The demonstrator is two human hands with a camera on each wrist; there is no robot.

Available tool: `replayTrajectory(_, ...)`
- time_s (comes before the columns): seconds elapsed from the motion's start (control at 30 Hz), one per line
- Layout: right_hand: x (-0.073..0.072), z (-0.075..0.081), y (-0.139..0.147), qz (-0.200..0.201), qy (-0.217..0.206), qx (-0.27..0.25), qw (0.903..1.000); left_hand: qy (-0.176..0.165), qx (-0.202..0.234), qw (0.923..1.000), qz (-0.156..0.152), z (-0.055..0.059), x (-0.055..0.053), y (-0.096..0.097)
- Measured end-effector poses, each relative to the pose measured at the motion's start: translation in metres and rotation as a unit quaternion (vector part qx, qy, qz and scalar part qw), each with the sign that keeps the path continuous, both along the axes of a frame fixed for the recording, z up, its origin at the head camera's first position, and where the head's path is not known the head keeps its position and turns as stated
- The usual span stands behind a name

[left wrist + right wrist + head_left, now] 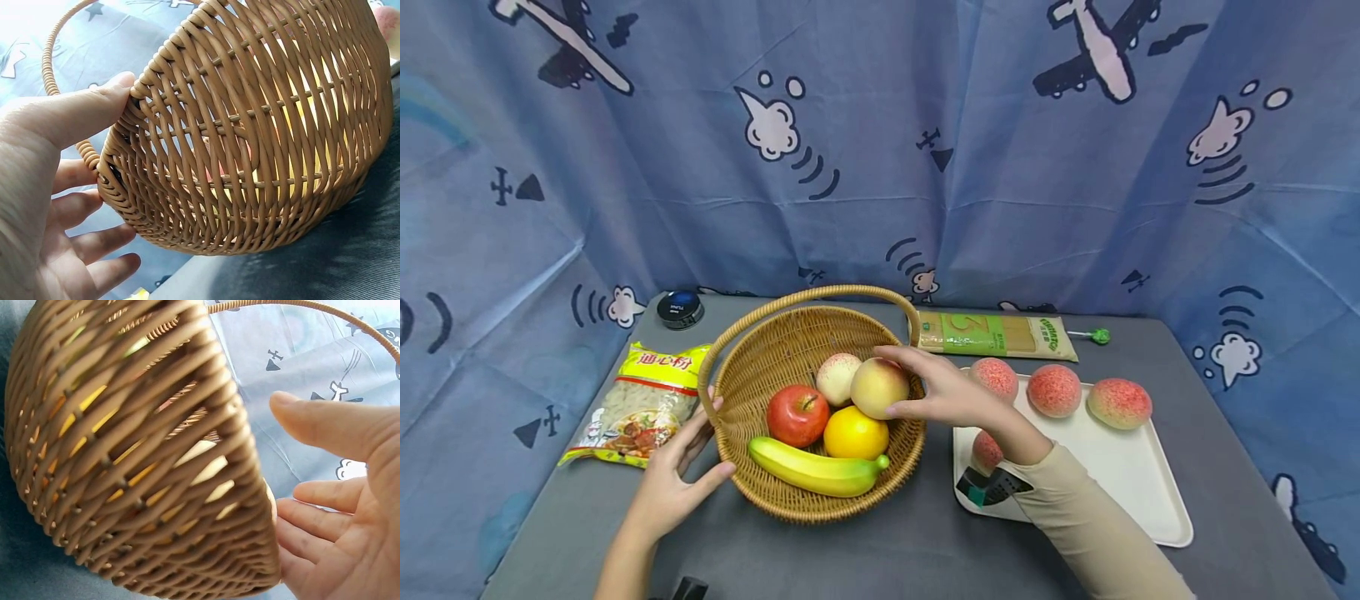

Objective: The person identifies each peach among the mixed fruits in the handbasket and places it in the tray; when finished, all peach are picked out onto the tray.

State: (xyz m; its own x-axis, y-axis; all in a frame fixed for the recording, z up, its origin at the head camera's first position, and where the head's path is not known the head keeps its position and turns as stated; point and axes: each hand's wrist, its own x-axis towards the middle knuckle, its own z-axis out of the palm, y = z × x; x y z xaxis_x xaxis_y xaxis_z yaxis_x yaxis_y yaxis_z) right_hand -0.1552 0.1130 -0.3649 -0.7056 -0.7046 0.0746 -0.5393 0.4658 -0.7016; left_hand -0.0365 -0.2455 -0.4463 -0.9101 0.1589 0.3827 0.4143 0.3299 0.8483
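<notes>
A wicker basket [760, 358] with an arched handle stands tilted toward me. In it lie a red apple [798, 416], a yellow-orange fruit [856, 433], a banana [817, 468], a pale speckled peach [837, 379] and a larger peach [878, 388]. My left hand [672, 479] rests against the basket's left side, thumb at the rim and fingers spread near the handle's base. Over the right rim reaches my right hand [951, 392], its thumb and fingers spread beside the larger peach. In the right wrist view the wicker wall [137, 462] hides most of the fruit.
Several red speckled peaches [1055, 391] sit on a white tray [1120, 467] at right, under my right forearm. Behind are a noodle packet [1000, 335] and a green-tipped stick [1099, 337]. A pasta bag [643, 404] and a round dark tin [681, 309] lie left. A patterned curtain borders the table.
</notes>
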Motion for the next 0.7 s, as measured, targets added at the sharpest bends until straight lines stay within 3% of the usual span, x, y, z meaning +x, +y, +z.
replayTrajectory(0.53, -0.0038, 0.001, -0.0078, 0.008, 0.03, 0.065, 0.9974, 0.02, -0.001, 0.9998, -0.003, -0.0023, -0.0015, 0.0005)
replayTrajectory(0.7, -0.0041, -0.0006, -0.0094, 0.017, 0.043, 0.094, 0.9945, 0.003, 0.003, 1.0, -0.002, -0.0006, -0.0007, 0.0009)
